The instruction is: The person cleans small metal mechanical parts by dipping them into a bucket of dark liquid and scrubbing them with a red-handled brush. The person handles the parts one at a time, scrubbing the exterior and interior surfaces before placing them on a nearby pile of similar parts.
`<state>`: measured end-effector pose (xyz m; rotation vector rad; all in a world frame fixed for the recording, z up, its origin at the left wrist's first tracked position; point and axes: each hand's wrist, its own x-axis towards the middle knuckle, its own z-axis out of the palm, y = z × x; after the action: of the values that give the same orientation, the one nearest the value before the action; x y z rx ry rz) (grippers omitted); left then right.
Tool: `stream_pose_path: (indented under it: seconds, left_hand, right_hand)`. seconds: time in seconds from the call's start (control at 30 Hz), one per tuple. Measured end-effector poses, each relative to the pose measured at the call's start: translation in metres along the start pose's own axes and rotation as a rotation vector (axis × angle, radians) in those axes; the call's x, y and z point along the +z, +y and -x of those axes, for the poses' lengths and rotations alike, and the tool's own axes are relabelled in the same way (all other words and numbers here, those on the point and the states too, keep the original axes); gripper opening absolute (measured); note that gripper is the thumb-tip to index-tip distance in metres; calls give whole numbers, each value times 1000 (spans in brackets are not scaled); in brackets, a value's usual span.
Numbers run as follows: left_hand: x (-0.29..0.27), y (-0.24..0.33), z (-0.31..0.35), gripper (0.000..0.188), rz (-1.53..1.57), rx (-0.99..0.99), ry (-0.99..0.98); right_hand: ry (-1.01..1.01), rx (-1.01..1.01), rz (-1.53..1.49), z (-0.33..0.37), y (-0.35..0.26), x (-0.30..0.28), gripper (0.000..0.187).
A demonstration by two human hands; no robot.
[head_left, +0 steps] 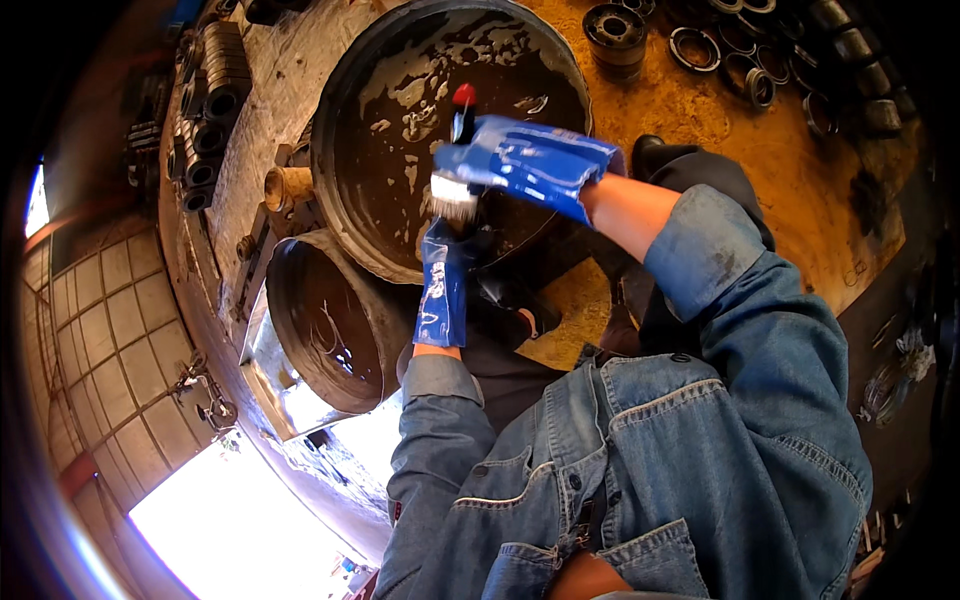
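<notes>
In a blue glove, my right hand (485, 160) is closed round a brush (455, 198) with a dark, red-tipped handle and pale bristles pointing toward me. Just below the bristles is my left hand (447, 262), also gloved in blue, at the near rim of a large round basin (328, 190). Its fingers look curled at something dark, which shadow and the brush partly hide. Brown liquid (400, 150) with patches of pale foam fills the basin. The brush end is slightly blurred.
A second, smaller drum (335, 330) stands at the near left of the basin. Dark cylindrical parts (215, 120) are stacked at the far left. Metal rings (695, 48) and a short cylinder (614, 38) lie on the stained brown surface at the far right.
</notes>
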<state>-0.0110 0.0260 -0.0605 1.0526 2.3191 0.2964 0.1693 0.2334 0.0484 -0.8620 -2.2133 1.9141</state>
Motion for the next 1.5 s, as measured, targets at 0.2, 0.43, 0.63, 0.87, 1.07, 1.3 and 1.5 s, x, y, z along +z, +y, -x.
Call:
stream_pose_path:
  seconds: [0.2,0.43,0.63,0.87,1.07,1.3,1.5]
  left_hand:
    - [14,-26,-9,75,303,32,53]
    - [-19,7,14,72,-5,66,91]
    - [-63,118,-10,60,-467,38,-159]
    - [-56,127,-17,32,-663,383,-151]
    - [-58,102,-1,62,-128,56,-67]
    - [-23,48,31,69,145,-48,99]
    - [-12,30,30,69,-11,114,99]
  right_hand:
    - [41,-69,35,-12,15,8,45]
    - [186,96,45,-28,55,12,45]
    - [157,204,-25,-24,62,14,44]
    - [218,69,26,-14,52,9,46]
    - [317,157,-74,-3,32,-27,52]
    - [14,10,-32,19,-3,-13,54]
    - [95,-22,-102,3,27,-5,45]
